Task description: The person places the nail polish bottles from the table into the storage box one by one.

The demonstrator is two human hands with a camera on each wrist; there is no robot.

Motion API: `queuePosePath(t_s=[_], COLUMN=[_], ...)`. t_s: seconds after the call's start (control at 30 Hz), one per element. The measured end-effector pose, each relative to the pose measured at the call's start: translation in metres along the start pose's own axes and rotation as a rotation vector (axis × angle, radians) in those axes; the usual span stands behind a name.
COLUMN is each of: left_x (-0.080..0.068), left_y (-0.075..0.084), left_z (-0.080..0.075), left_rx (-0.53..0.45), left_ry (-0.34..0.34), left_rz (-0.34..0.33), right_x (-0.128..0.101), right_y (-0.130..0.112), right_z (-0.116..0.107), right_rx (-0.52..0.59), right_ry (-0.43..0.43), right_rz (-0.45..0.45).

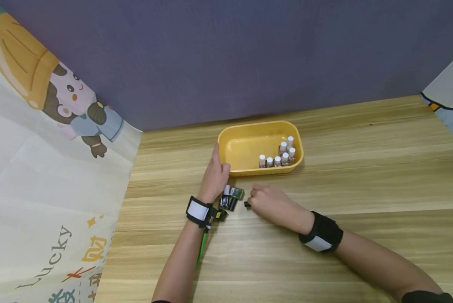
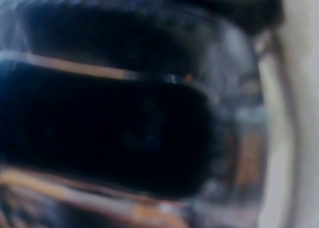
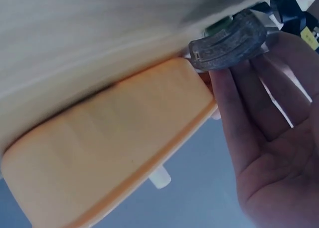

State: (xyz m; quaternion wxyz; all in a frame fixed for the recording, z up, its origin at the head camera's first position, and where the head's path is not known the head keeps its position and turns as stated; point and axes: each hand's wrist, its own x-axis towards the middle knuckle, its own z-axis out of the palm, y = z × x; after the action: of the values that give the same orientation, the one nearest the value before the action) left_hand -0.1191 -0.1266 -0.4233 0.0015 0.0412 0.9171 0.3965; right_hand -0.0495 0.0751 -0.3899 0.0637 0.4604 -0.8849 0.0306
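My left hand [image 1: 213,179] grips the left front corner of a yellow plastic basket [image 1: 234,172], thumb at its front rim and fingers along its left side. My right hand [image 1: 275,206] holds a small nail polish bottle [image 3: 229,43] in curled fingers just above the table; its black cap [image 1: 247,204] pokes out at the left. Between the hands lie a green nail polish bottle [image 1: 237,193] with a black cap and a dark one [image 1: 225,201] with a white cap. In the left wrist view a blurred dark bottle [image 2: 109,128] fills most of the frame.
Inside the basket, several white-capped nail polish bottles [image 1: 285,156] stand along the front and right side. A dark blue-grey wall [image 1: 249,63] rises behind the wooden table [image 1: 363,168]. A printed cloth [image 1: 41,168] hangs at the left.
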Motion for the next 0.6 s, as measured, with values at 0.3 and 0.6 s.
queuePosePath(t_s=[0.3,0.6], left_x=[0.0,-0.001], left_y=[0.0,0.001], left_z=[-0.001,-0.001], left_rx=[-0.004,-0.002], left_ry=[-0.006,-0.015], left_rz=[-0.011,-0.013], right_x=[-0.002,-0.003], right_y=[0.007,0.012], right_z=[-0.013,-0.025], right_rx=[0.022,-0.016], right_ry=[0.062,0.187], right_rz=[0.029,0.047])
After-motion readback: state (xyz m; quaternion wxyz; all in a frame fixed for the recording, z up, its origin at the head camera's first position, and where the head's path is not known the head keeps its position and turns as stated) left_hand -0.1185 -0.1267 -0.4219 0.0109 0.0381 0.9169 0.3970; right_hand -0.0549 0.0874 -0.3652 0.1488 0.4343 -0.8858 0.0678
